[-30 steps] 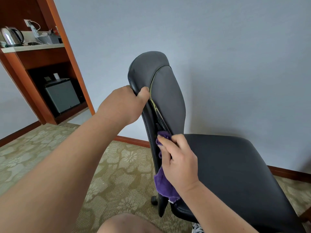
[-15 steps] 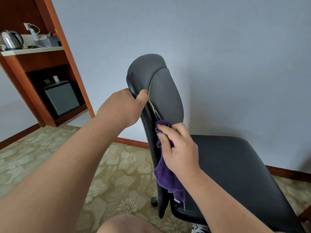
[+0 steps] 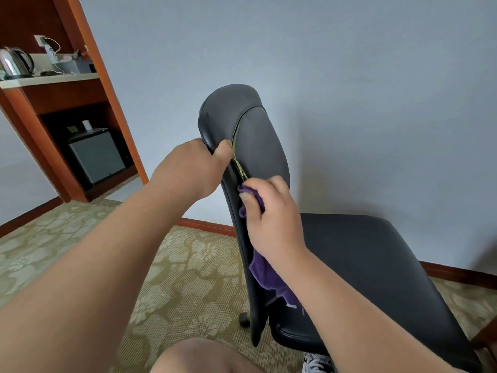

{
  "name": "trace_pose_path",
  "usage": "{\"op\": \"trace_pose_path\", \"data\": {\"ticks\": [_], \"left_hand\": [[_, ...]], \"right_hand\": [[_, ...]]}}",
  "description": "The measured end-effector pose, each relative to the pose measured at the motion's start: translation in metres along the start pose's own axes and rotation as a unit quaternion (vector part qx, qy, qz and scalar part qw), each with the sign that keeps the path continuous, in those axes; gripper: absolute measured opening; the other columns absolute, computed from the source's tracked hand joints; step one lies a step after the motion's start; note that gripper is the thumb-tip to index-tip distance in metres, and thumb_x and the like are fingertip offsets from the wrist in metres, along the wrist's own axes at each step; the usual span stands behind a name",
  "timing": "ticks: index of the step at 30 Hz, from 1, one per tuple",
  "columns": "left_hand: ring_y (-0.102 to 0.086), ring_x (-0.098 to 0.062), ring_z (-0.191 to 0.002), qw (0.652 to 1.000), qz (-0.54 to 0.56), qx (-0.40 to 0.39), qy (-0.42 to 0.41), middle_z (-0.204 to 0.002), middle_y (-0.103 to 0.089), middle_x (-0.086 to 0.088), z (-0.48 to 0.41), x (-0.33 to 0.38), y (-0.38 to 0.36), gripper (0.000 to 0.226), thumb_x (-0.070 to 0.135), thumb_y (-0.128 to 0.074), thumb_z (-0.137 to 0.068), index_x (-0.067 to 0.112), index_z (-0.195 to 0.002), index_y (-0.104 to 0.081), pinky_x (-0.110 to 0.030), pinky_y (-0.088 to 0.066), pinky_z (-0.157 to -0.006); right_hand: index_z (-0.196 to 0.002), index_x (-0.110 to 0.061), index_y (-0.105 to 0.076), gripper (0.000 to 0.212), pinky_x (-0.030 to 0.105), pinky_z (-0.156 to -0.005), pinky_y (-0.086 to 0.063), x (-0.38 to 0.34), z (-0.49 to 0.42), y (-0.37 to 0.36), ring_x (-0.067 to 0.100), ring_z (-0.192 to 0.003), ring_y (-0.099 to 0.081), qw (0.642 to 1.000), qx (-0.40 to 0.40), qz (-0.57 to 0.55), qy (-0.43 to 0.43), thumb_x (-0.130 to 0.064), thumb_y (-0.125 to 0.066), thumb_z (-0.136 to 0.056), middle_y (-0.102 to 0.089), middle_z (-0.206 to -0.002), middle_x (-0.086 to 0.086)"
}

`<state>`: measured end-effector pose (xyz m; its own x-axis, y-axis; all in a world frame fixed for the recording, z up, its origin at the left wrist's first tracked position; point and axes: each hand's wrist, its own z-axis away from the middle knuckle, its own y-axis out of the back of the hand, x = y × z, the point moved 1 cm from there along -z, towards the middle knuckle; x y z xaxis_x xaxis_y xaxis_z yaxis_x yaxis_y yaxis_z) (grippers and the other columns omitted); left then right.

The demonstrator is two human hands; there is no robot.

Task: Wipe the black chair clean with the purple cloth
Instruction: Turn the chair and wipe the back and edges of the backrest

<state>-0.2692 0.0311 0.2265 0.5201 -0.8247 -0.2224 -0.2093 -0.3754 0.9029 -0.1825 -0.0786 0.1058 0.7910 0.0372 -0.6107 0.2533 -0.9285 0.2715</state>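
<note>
Higher up the backrest than a second ago, the right hand point(image 3: 271, 219) now works the purple cloth point(image 3: 265, 275) along the seam where the front pad meets the shell of the black chair point(image 3: 258, 146). Its fingers are closed round the bunched top of the cloth, whose loose tail hangs down toward the seat. The left hand point(image 3: 188, 170) has not shifted; it is clamped on the backrest edge, thumb hooked over the front. The chair stands on carpet point(image 3: 188, 265) with a caster point(image 3: 243, 319) showing, so a harder push could, I think, roll or swivel it if that steadying grip slackens. The dangling tail might also snag in the seam gap.
</note>
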Motion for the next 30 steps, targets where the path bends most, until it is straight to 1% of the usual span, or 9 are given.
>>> {"op": "trace_pose_path", "data": {"ticks": [3, 7, 10, 12, 15, 18, 21, 24, 30], "left_hand": [[-0.033, -0.020, -0.056, 1.000, 0.010, 0.007, 0.003, -0.071, -0.029, -0.006, 0.001, 0.001, -0.001, 0.035, 0.013, -0.041, -0.090, 0.013, -0.122, -0.029, -0.028, -0.029, -0.049], [-0.047, -0.028, -0.063, 0.995, 0.077, 0.013, 0.069, -0.069, -0.042, -0.005, 0.003, 0.001, 0.000, 0.018, 0.030, -0.039, -0.095, 0.013, -0.099, -0.043, -0.032, -0.037, -0.054], [-0.043, -0.024, -0.063, 0.998, 0.049, 0.021, 0.023, -0.074, -0.036, -0.006, 0.001, 0.002, -0.004, 0.029, 0.016, -0.039, -0.091, 0.018, -0.118, -0.029, -0.028, -0.033, -0.049], [-0.040, -0.020, -0.061, 0.998, 0.058, 0.012, 0.024, -0.074, -0.037, -0.006, 0.001, 0.002, -0.001, 0.027, 0.016, -0.036, -0.092, 0.019, -0.119, -0.032, -0.027, -0.030, -0.048], [-0.039, -0.019, -0.060, 0.999, 0.041, -0.003, 0.017, -0.073, -0.038, -0.006, -0.001, 0.000, -0.001, 0.025, 0.018, -0.033, -0.093, 0.017, -0.118, -0.036, -0.027, -0.028, -0.049], [-0.040, -0.024, -0.063, 1.000, -0.001, 0.006, -0.013, -0.073, -0.031, -0.006, -0.001, 0.000, -0.001, 0.033, 0.015, -0.037, -0.092, 0.017, -0.124, -0.029, -0.028, -0.032, -0.052], [-0.037, -0.021, -0.060, 1.000, -0.007, 0.004, -0.011, -0.072, -0.030, -0.005, 0.000, 0.000, -0.001, 0.034, 0.015, -0.037, -0.091, 0.017, -0.124, -0.028, -0.027, -0.029, -0.050], [-0.038, -0.024, -0.062, 0.999, -0.028, 0.009, -0.023, -0.071, -0.026, -0.005, 0.001, 0.000, -0.002, 0.040, 0.015, -0.038, -0.090, 0.017, -0.128, -0.024, -0.027, -0.028, -0.049], [-0.033, -0.018, -0.057, 1.000, 0.005, -0.008, 0.003, -0.073, -0.032, -0.005, 0.000, 0.002, -0.001, 0.032, 0.016, -0.032, -0.091, 0.019, -0.123, -0.031, -0.026, -0.021, -0.046]], "right_hand": [[-0.112, -0.025, -0.067, 0.017, 0.039, -0.067, -0.054, 0.008, 0.003, 0.001, 0.014, -0.084, -0.059, 1.000, -0.014, 0.010, 0.025, -0.028, -0.056, -0.098, -0.052, -0.102, -0.009], [-0.112, -0.023, -0.066, 0.017, 0.039, -0.073, -0.054, 0.038, 0.032, 0.011, 0.013, -0.089, -0.059, 0.999, -0.032, -0.017, 0.022, -0.019, -0.057, -0.098, -0.052, -0.104, -0.008], [-0.113, -0.024, -0.066, 0.019, 0.030, -0.079, -0.052, 0.045, 0.039, 0.014, 0.008, -0.092, -0.059, 0.998, -0.050, -0.032, -0.005, -0.015, -0.060, -0.098, -0.053, -0.104, -0.011], [-0.113, -0.023, -0.066, 0.019, 0.026, -0.085, -0.050, 0.039, 0.034, 0.017, 0.007, -0.098, -0.060, 0.997, -0.033, -0.062, -0.019, -0.015, -0.062, -0.097, -0.058, -0.105, -0.011], [-0.120, -0.031, -0.062, 0.028, 0.032, -0.094, -0.051, 0.019, 0.014, 0.019, 0.010, -0.104, -0.064, 0.989, 0.009, -0.129, -0.066, -0.020, -0.066, -0.094, -0.065, -0.109, -0.014], [-0.127, -0.036, -0.058, 0.038, 0.030, -0.094, -0.051, -0.002, -0.013, 0.016, 0.011, -0.102, -0.065, 0.979, 0.032, -0.173, -0.104, -0.025, -0.068, -0.092, -0.065, -0.109, -0.018], [-0.124, -0.022, -0.068, 0.032, 0.029, -0.096, -0.050, -0.012, -0.025, 0.009, 0.008, -0.104, -0.063, 0.985, 0.035, -0.149, -0.077, -0.016, -0.067, -0.093, -0.066, -0.111, -0.007], [-0.119, -0.012, -0.071, 0.026, 0.032, -0.092, -0.050, -0.006, -0.010, 0.003, 0.016, -0.100, -0.062, 0.995, 0.033, -0.094, -0.031, -0.010, -0.066, -0.094, -0.063, -0.106, 0.001], [-0.119, -0.015, -0.071, 0.025, 0.037, -0.086, -0.054, 0.021, 0.026, 0.010, 0.018, -0.102, -0.061, 0.998, 0.024, -0.019, -0.049, -0.017, -0.067, -0.095, -0.060, -0.109, -0.003]]}}
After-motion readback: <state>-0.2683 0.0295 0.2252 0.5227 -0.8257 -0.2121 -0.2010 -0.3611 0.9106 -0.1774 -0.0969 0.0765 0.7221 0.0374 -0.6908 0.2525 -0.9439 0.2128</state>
